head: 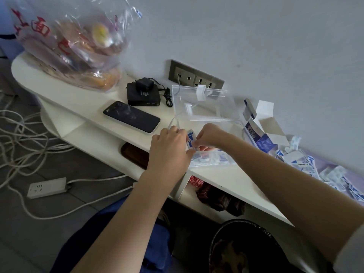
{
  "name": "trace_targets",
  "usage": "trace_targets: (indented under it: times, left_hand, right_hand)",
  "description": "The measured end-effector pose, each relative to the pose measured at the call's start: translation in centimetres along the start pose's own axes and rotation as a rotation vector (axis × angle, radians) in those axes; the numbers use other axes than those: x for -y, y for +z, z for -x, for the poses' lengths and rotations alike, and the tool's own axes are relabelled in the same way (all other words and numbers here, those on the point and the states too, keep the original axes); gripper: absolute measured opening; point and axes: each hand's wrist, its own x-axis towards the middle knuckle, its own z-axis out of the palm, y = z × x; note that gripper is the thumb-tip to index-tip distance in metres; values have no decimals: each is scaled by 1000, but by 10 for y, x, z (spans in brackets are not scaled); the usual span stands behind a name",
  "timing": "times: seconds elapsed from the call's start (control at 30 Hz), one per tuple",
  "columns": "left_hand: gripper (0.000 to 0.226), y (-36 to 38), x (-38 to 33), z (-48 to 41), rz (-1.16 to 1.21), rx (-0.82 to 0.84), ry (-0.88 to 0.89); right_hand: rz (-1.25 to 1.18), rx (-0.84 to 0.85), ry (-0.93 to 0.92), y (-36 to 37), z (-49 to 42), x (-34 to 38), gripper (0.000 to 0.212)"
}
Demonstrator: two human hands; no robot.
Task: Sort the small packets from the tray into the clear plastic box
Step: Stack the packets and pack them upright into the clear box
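- Plastic bag (74,46), well to the left of the clear plastic box (206,107): large red Chinese characters; one reads "面", the others are creased and unreadable.
- Black box (142,96), just left of the clear plastic box: pale logo on top, too small to read.
- Blue carton (256,136), just right of it: white characters, blurred.
- Packets (295,158), further right: blue print, illegible.

- Left grip (169,143) and right grip (210,135) meet over the near edge of the box (206,108), holding one packet (190,140) between them.
- Left of the grips, on the desk (226,178): a phone (131,116), with a router (142,94) behind it.
- Right of the grips: an opened carton (260,134), then loose packets (303,161) in the tray (356,179).
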Motion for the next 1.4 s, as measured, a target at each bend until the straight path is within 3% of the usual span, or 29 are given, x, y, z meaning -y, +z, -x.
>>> trace_targets:
  times: [0.17,0.37,0.53,0.67,0.87,1.0,1.13,1.4]
  left_hand:
    - [39,-1,-1,-2,11,9,-4]
    - [38,-2,-1,-2,18,21,-13]
    - [38,-2,-4,-1,4,25,-20]
    - [38,-1,-4,-1,-7,27,-23]
    - [38,-3,-7,-1,-46,45,-30]
    - [31,-3,-11,2,-153,34,-20]
    - [25,0,-20,5,-242,32,-10]
    - [24,0,-33,7,-223,86,-55]
  right_hand:
    - [254,-93,-24,-4,2,4,31]
    - [191,-46,-8,2,-4,6,18]
    - [261,-100,-34,7,-6,4,31]
    - [260,-99,-46,5,-6,3,10]
    - [205,-116,-102,1,-3,-3,20]
    - [87,-265,-163,-7,11,-10,23]
    - [154,-425,-284,-13,34,-30,26]
    - [51,-184,-174,-23,30,-62,25]
